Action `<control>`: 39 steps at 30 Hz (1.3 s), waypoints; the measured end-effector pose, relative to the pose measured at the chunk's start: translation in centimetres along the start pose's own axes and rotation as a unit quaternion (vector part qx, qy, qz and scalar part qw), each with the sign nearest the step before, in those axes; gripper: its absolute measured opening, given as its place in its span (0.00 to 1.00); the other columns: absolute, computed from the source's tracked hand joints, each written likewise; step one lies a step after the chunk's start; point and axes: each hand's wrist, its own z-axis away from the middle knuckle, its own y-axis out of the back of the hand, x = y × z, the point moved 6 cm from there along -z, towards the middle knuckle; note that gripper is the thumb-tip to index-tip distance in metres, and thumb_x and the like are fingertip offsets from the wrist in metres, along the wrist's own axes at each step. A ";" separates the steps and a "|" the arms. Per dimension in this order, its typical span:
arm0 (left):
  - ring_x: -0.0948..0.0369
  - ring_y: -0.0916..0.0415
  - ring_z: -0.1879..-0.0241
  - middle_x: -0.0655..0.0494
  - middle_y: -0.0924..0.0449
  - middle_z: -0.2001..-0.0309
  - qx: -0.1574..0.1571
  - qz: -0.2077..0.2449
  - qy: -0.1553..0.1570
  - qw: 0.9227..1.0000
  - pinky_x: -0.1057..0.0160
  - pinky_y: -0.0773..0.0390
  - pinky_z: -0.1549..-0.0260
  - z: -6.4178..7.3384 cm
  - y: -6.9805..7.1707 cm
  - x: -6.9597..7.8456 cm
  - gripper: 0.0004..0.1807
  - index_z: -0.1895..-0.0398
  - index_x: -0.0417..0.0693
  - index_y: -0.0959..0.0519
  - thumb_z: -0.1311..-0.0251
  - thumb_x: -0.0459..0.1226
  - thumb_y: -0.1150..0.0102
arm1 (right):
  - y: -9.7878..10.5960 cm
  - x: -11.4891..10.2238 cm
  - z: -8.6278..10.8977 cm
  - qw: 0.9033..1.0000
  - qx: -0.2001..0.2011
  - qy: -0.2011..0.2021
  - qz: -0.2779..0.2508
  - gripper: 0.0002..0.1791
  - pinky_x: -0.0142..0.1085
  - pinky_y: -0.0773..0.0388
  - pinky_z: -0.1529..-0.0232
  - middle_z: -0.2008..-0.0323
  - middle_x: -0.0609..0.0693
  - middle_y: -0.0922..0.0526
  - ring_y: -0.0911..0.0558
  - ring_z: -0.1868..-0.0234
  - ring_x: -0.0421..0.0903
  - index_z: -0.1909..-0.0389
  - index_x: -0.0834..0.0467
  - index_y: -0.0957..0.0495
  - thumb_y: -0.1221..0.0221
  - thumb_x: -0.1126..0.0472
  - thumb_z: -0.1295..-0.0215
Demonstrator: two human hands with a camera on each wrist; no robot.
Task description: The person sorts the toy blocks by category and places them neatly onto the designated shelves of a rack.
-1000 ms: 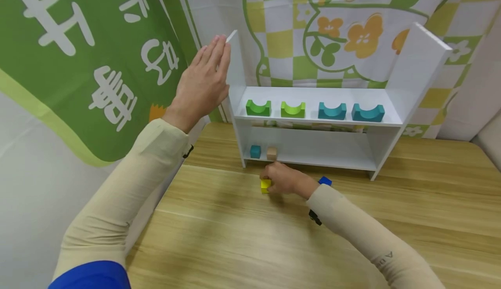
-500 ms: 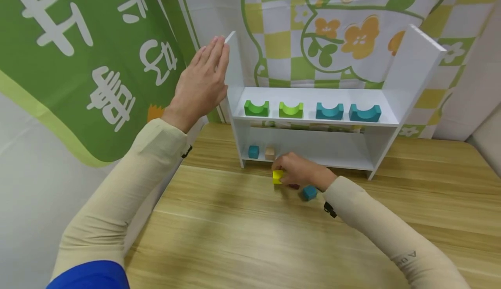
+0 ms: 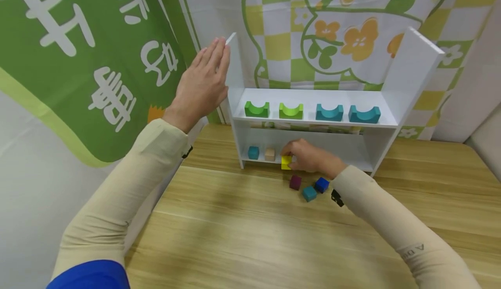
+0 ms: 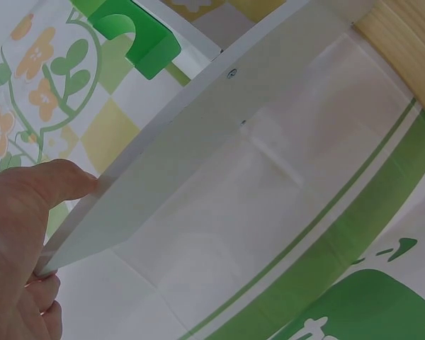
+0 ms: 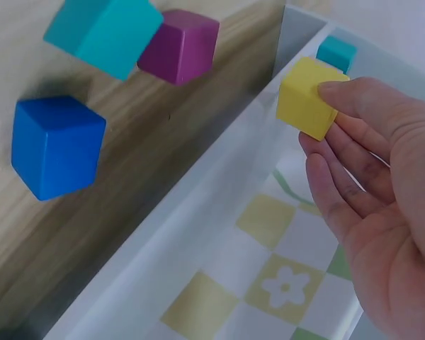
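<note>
Right now, near the centre of the head view, the right hand [image 3: 309, 156] pinches a yellow block [image 3: 286, 162] by the front edge of a white shelf's [image 3: 411, 73] lower board, right of a tan block [image 3: 270, 154]. At upper left, the left hand [image 3: 202, 84] grips the shelf's side panel [image 3: 235, 67] between thumb and fingers. Below centre, a purple block [image 3: 295, 182], a teal block [image 3: 309, 193] and a blue block [image 3: 322, 185] lie on the table [image 3: 254, 236].

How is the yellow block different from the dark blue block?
The yellow cube is bright yellow, but the blue cube is deep, dark blue. The right hand pinches the yellow cube between thumb and fingers, while nobody is holding the blue cube. The blue cube lies on the wooden table; the yellow cube is held by the shelf's lower board. Both are plain, flat-sided cubes.
</note>
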 end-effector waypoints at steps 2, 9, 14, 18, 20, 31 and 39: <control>0.41 0.55 0.14 0.31 0.56 0.15 -0.001 -0.002 -0.001 1.000 0.47 0.50 0.15 0.0 0.0 0.0 0.42 0.17 0.27 0.57 0.22 0.40 0.51 | 0.3 0.3 -0.1 1.000 0.002 -0.003 0.002 0.22 0.50 0.13 0.39 0.42 0.65 0.14 0.13 0.42 0.60 0.41 0.70 0.18 0.32 0.71 0.35; 0.41 0.56 0.14 0.31 0.58 0.15 -0.008 -0.008 -0.002 1.000 0.47 0.51 0.15 -0.1 -0.1 0.1 0.43 0.17 0.27 0.58 0.22 0.41 0.50 | 0.5 1.0 -0.6 1.000 -0.004 -0.031 0.003 0.22 0.51 0.15 0.37 0.40 0.64 0.15 0.14 0.40 0.59 0.39 0.69 0.19 0.33 0.70 0.33; 0.41 0.56 0.14 0.32 0.58 0.15 -0.010 -0.008 -0.002 1.000 0.47 0.52 0.15 -0.1 -0.2 0.2 0.42 0.17 0.28 0.58 0.22 0.40 0.52 | 0.3 1.3 -0.9 0.999 -0.010 -0.040 0.011 0.21 0.51 0.15 0.37 0.40 0.63 0.14 0.14 0.40 0.59 0.39 0.67 0.18 0.33 0.69 0.32; 0.42 0.56 0.14 0.32 0.58 0.15 -0.011 -0.011 -0.001 1.000 0.47 0.52 0.15 -0.1 -0.2 0.2 0.42 0.16 0.28 0.58 0.22 0.40 0.53 | 0.2 1.4 -1.2 0.999 -0.010 -0.038 0.016 0.21 0.50 0.14 0.38 0.41 0.62 0.13 0.14 0.41 0.58 0.40 0.67 0.17 0.32 0.69 0.32; 0.42 0.56 0.14 0.32 0.58 0.15 -0.011 -0.012 0.000 1.000 0.47 0.52 0.15 -0.1 -0.1 0.2 0.42 0.16 0.28 0.58 0.22 0.40 0.53 | 0.1 1.5 -1.4 0.999 -0.010 -0.036 0.020 0.20 0.50 0.13 0.39 0.43 0.62 0.13 0.14 0.42 0.58 0.41 0.67 0.17 0.32 0.69 0.32; 0.42 0.56 0.14 0.32 0.57 0.15 -0.011 -0.009 0.001 1.000 0.47 0.51 0.15 -0.1 -0.1 0.0 0.41 0.17 0.28 0.58 0.22 0.39 0.54 | -0.2 1.8 -1.9 0.999 -0.010 -0.033 0.031 0.19 0.50 0.14 0.39 0.43 0.63 0.12 0.13 0.43 0.58 0.42 0.68 0.16 0.33 0.70 0.33; 0.42 0.57 0.14 0.32 0.59 0.15 -0.019 -0.006 0.000 1.000 0.47 0.53 0.14 -0.2 -0.1 0.1 0.44 0.16 0.28 0.58 0.22 0.41 0.50 | -0.1 1.8 -2.0 0.999 -0.017 -0.031 0.041 0.15 0.45 0.12 0.47 0.49 0.59 0.11 0.14 0.53 0.52 0.46 0.65 0.14 0.33 0.69 0.33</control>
